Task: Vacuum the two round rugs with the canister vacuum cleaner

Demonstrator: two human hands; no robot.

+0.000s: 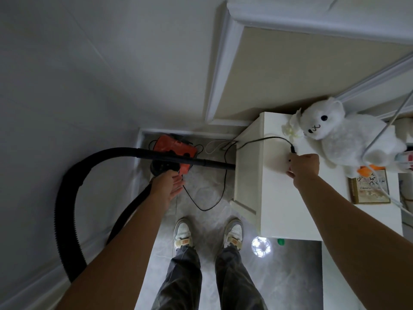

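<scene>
Orange canister vacuum (178, 147) on floor in wall corner, black hose (64, 198) looping left. Left hand (168, 186) grip released, fingers spread beside canister. Right hand (304, 167) grip clenched on power cord (263, 139) plug end atop white cabinet (274, 209).

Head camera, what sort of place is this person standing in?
Most likely a room in a home: a white cabinet with a plush toy on top, an orange canister vacuum on the glossy floor in the wall corner, and a black cord pinched in the right hand.
</scene>
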